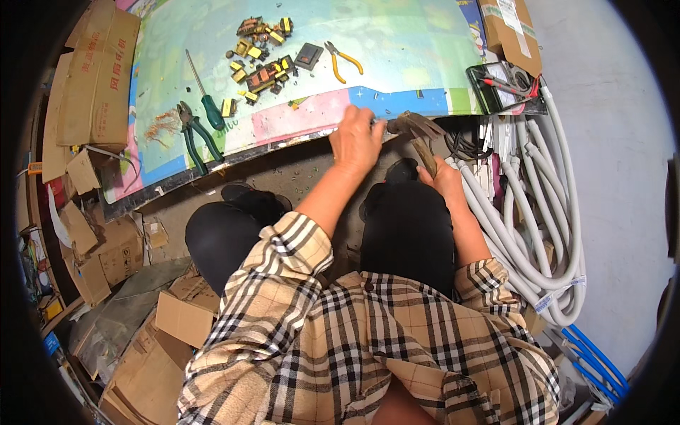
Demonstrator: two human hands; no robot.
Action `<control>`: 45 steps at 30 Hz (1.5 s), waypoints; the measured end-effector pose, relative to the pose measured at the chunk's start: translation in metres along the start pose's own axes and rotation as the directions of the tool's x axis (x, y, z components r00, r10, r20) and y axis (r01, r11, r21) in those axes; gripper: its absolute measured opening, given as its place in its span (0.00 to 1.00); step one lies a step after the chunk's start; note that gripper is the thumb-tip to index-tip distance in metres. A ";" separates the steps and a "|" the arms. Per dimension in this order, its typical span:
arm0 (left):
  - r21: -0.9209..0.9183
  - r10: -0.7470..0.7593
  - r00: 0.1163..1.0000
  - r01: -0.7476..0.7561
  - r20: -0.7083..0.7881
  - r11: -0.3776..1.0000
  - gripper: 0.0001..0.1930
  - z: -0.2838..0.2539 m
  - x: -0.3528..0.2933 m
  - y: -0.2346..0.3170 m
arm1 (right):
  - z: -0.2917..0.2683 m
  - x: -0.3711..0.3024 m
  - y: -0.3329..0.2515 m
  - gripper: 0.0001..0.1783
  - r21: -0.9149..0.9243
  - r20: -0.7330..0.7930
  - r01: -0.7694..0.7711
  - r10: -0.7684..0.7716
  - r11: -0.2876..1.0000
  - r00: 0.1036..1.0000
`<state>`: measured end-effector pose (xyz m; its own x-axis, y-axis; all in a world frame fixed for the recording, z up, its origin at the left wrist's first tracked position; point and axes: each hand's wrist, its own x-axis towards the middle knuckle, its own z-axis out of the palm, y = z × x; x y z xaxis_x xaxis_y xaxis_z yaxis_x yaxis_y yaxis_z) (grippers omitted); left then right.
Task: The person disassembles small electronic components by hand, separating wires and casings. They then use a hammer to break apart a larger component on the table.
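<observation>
My right hand (448,181) is wrapped round the wooden handle of a claw hammer (423,150), whose metal head is by the table's front edge. At that same edge my left hand (358,139) has its fingers pinched together, close to the hammer head. What they hold is too small and covered to name. Further back on the table (191,32) lie yellow, black and copper-coloured electrical parts (265,73) and a dark square block (308,55). Around them are yellow-handled cutters (343,62), a green-handled screwdriver (206,98) and green-handled pliers (197,138).
A tall cardboard box (95,85) stands at the table's left, with cardboard scraps (185,315) below. At the back right are another box (506,32) and a meter with red leads (499,88). Coiled white hoses (567,234) and blue tubes (595,361) lie right of my legs.
</observation>
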<state>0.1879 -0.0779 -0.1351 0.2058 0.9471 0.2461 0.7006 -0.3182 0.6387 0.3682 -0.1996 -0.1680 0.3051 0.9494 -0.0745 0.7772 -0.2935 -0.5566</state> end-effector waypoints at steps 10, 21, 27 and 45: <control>-0.045 0.005 0.997 -0.008 -0.077 0.999 0.10 0.032 -0.018 -0.013 | -0.012 -0.005 -0.019 0.19 -0.024 0.063 -0.079 0.080 0.997 0.995; -0.286 -0.291 0.944 0.240 -0.153 0.928 0.09 0.028 -0.036 -0.012 | -0.019 -0.001 -0.027 0.18 -0.013 0.021 -0.009 0.009 1.000 1.000; -0.534 -0.577 0.304 0.798 0.758 -0.280 0.18 0.043 -0.012 -0.027 | -0.027 0.004 -0.044 0.16 0.083 -0.012 0.078 -0.077 0.993 0.997; -0.519 -0.507 0.302 0.771 0.808 -0.369 0.13 0.072 0.015 -0.037 | -0.029 0.009 -0.039 0.15 -0.051 0.132 0.074 -0.067 0.996 0.989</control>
<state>0.2143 -0.0488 -0.2081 0.2588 0.4800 -0.8382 -0.4543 0.8263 0.3329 0.3566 -0.1823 -0.1231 0.1772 0.9734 -0.1452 0.8248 -0.2274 -0.5178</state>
